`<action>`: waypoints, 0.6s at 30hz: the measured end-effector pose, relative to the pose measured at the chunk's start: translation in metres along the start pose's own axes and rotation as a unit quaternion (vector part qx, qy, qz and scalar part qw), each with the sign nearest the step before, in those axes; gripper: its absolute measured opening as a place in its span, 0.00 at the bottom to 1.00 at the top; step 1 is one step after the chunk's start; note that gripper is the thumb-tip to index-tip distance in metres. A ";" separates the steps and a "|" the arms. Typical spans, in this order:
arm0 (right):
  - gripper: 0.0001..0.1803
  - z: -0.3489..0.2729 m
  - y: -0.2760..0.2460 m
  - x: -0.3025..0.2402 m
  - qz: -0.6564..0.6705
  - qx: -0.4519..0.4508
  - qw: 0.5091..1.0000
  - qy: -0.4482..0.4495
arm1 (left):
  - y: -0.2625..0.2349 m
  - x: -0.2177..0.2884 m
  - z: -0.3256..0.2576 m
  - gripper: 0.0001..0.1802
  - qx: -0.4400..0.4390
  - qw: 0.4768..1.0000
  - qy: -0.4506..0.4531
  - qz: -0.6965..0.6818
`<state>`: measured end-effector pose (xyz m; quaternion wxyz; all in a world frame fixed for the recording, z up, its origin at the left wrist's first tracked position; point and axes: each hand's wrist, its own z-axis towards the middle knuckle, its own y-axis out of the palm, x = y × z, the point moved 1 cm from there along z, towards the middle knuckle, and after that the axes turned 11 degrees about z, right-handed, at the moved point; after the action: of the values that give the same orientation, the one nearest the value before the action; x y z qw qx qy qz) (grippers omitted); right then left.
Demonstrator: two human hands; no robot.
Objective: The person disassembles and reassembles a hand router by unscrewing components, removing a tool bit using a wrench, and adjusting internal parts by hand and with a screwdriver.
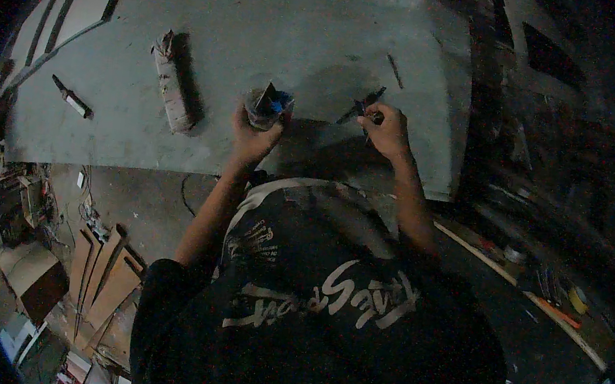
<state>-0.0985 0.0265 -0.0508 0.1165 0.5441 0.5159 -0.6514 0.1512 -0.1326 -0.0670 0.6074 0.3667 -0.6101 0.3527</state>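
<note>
My left hand (254, 142) is closed around a small clear cup (261, 119) above the table. A flat dark piece (265, 96) and something bright blue (277, 105) stick out of the cup. Further right, my right hand (389, 133) pinches with thumb and forefinger at a slim dark object (364, 107); its kind is too dim to make out. Left of the cup lies a long wrapped roll (172, 91) with a twisted far end. A knife-like tool (72, 99) with a pale middle rests at the table's left.
The grey-green table (225, 51) stretches out before me. A thin dark stick (395, 71) lies beyond my right hand. Pale panels (81, 4) lean at the far left. Cut boards (103, 276) lie low on the left; a shelf edge with tools (555, 308) runs along the right.
</note>
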 end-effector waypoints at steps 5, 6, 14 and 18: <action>0.09 -0.002 -0.011 -0.079 0.204 -0.040 0.978 -0.021 | 0.003 -0.013 0.004 0.31 -0.007 0.997 0.071 0.027; 0.09 -0.003 -0.011 -0.114 0.258 -0.048 0.964 -0.034 | 0.001 -0.018 0.004 0.31 0.006 0.996 0.084 0.044; 0.11 0.018 0.027 -0.193 0.318 -0.133 0.912 -0.223 | -0.001 -0.006 0.009 0.34 -0.051 0.995 0.082 -0.038; 0.10 0.024 0.028 -0.208 0.324 -0.184 0.896 -0.242 | -0.009 -0.036 0.011 0.37 0.007 0.991 0.115 0.061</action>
<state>-0.0136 -0.0902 0.1041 0.5406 0.4751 0.3776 -0.5826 0.1534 -0.1461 -0.1033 0.6484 0.2901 -0.5547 0.4332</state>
